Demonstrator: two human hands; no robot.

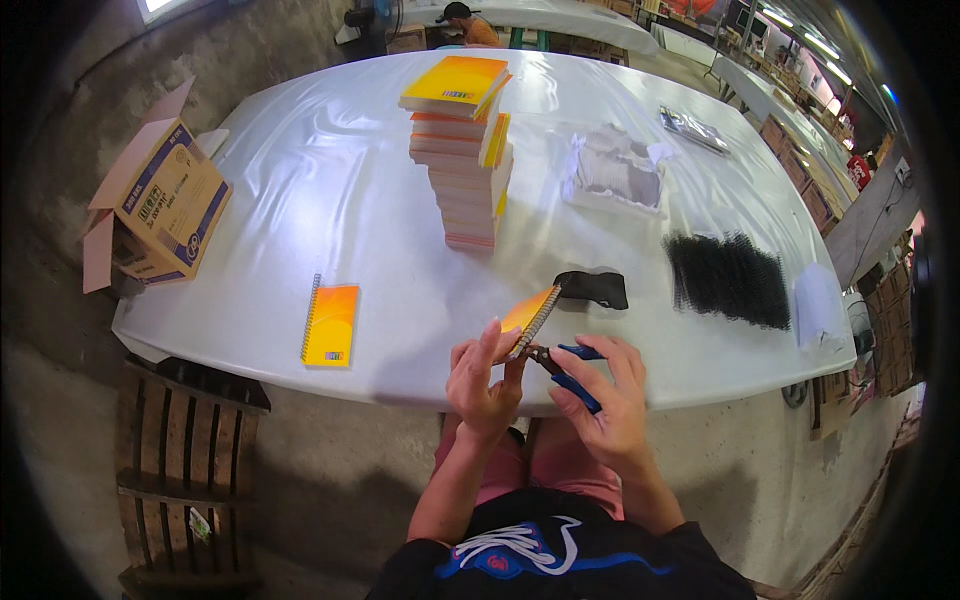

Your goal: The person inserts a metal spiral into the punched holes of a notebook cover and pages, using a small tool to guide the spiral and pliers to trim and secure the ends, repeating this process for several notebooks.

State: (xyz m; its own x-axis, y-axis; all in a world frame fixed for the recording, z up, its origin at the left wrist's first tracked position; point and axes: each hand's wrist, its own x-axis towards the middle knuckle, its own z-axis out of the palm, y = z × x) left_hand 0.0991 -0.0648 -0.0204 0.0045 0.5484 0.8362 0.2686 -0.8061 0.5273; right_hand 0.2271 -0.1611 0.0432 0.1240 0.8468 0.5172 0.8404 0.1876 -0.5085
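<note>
A small orange-yellow spiral notebook (530,312) is tilted up over the table's near edge, gripped by my left hand (484,385). Blue-handled pliers (577,388) are in my right hand (611,405), their jaws at the lower end of the notebook's coil. Whether the jaws are closed on the wire I cannot tell. Just beyond the notebook lies a black cloth-like item (592,288). Another spiral notebook (331,325), with its coil on the left side, lies flat to the left.
A tall stack of orange-yellow notebooks (466,160) stands mid-table. To the right are a pile of black coils (727,280), a white plastic-lined container (614,172) and a white roll (818,305). An open cardboard box (172,205) sits at the left edge. A wooden slatted bench (188,460) is at lower left.
</note>
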